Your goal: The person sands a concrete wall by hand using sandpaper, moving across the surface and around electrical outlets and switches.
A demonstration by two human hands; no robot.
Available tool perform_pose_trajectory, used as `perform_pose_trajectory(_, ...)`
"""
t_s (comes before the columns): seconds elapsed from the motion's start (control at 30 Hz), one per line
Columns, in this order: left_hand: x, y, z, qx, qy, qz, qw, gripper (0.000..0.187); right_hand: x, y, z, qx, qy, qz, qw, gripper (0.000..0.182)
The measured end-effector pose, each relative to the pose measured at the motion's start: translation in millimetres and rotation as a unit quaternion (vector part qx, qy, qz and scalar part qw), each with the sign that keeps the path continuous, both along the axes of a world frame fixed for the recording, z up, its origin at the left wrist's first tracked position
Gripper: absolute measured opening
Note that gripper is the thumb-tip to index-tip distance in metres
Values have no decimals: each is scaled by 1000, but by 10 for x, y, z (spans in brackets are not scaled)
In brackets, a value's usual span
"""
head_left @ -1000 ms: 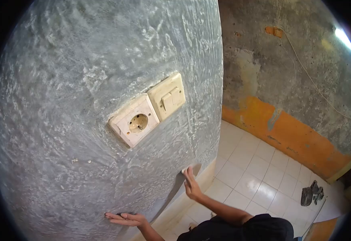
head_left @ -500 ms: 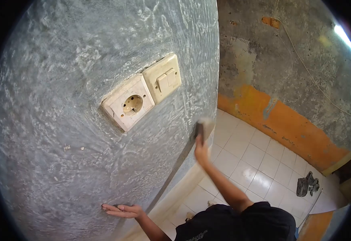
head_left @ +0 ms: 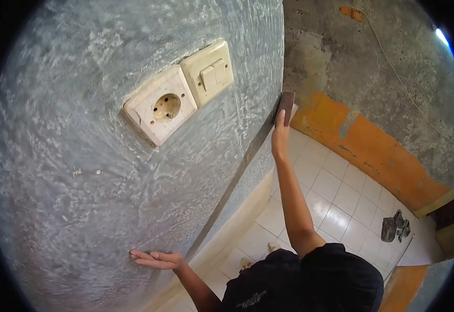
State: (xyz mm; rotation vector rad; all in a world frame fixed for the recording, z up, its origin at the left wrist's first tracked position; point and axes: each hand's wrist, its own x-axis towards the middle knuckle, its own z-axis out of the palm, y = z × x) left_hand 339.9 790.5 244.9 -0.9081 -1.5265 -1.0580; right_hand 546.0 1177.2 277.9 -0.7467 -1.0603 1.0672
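My right hand point(head_left: 281, 136) is raised at the edge of the grey plastered wall point(head_left: 97, 218), gripping a flat brown block point(head_left: 287, 102) with a pale piece beside it. The block is upright at the wall's corner. Low on the same wall, my left hand point(head_left: 158, 259) touches the surface with its fingers stretched out, and nothing shows in it. Between and above my hands, a worn white socket point(head_left: 159, 109) and a cream double switch point(head_left: 208, 73) are fixed side by side on the wall.
A rough wall with an orange lower band point(head_left: 372, 151) stands at the right, with a thin cable point(head_left: 393, 67) hanging across it. White floor tiles point(head_left: 336, 221) lie below. A dark bundle point(head_left: 389, 229) rests on the floor at the right.
My right hand has moved up along the wall's edge with the block. My left hand has stayed almost in place. The socket and switch appear higher in the view.
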Motion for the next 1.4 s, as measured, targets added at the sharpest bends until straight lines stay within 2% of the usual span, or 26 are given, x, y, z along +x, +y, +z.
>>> perform_pose_trajectory(0.07, 11, -28, -16, 1, -5, -10, 1000, 53, -199, -281, -296, 11, -30, -17, 999, 64)
perform_pose_trajectory(0.1, 4, -35, -15, 1, -5, -14, 1000, 54, -260, -598, -554, -38, -113, 16, 993, 63)
perform_pose_trajectory(0.13, -5, -29, -14, 2, -5, -18, 1000, 54, -398, -974, -742, 2, -77, 70, 995, 53)
perform_pose_trajectory(0.17, -9, -25, -19, 4, -8, -21, 1000, 54, -488, -1423, -1028, -84, -129, 107, 982, 56)
perform_pose_trajectory(0.23, -10, -27, -32, 5, -14, -28, 1000, 54, -557, -1969, -1232, 115, -114, 190, 968, 52)
perform_pose_trajectory(0.33, -13, -42, -29, -3, -17, -22, 1000, 54, -558, -1813, -1456, 88, -128, 172, 973, 59)
perform_pose_trajectory(0.4, -2, -47, -12, 7, -32, -41, 999, 54, -549, -1289, -1482, 5, -102, 106, 989, 59)
perform_pose_trajectory(0.47, 46, -42, 9, 18, -50, -51, 997, 54, -474, -633, -1308, -153, 10, -9, 988, 63)
perform_pose_trajectory(0.53, 95, -34, 38, 29, -69, -53, 996, 55, -365, -98, -1378, -256, 114, -76, 957, 70)
perform_pose_trajectory(0.63, 135, -36, 58, 35, -83, -70, 993, 56, -309, 90, -1864, -285, 72, -8, 956, 72)
perform_pose_trajectory(0.67, 151, -19, 70, 35, -90, -66, 993, 56, -306, -86, -2022, -249, 37, 45, 967, 76)
perform_pose_trajectory(0.7, 177, -12, 82, 34, -97, -62, 993, 56, -327, -437, -1950, -292, -18, 62, 954, 74)
perform_pose_trajectory(0.77, 211, 0, 113, 36, -104, -59, 992, 57, -423, -1150, -1730, -230, 20, 99, 968, 77)
perform_pose_trajectory(0.8, 227, 15, 131, 40, -103, -61, 992, 57, -437, -1177, -1809, -240, 37, 99, 965, 74)
perform_pose_trajectory(0.87, 297, 8, 191, 39, -112, -60, 991, 58, -509, -939, -2249, -247, 109, 92, 959, 71)
perform_pose_trajectory(0.93, 400, -1, 262, 37, -129, -55, 989, 58, -487, -200, -2799, -231, 217, 78, 945, 70)
perform_pose_trajectory(1.0, 493, -39, 239, 61, -165, -75, 982, 57, -176, 185, -2563, -323, 326, 108, 882, 64)
perform_pose_trajectory(1.1, 543, -159, 17, 75, -182, -97, 976, 52, -119, 109, -2502, -363, 279, 104, 883, 63)
perform_pose_trajectory(1.13, 567, -183, -79, 76, -184, -103, 975, 50, -98, -154, -2333, -384, 242, 95, 886, 62)
perform_pose_trajectory(1.23, 767, -95, -246, 50, -330, -102, 937, 42, -148, -635, -2533, -379, 222, 144, 887, 60)
perform_pose_trajectory(1.33, 871, 110, -296, -31, -405, -188, 894, 37, -123, -133, -3180, -423, 281, 169, 845, 58)
perform_pose_trajectory(1.4, 987, 279, -217, -107, -433, -216, 868, 34, 42, 190, -3237, -448, 289, 185, 826, 58)
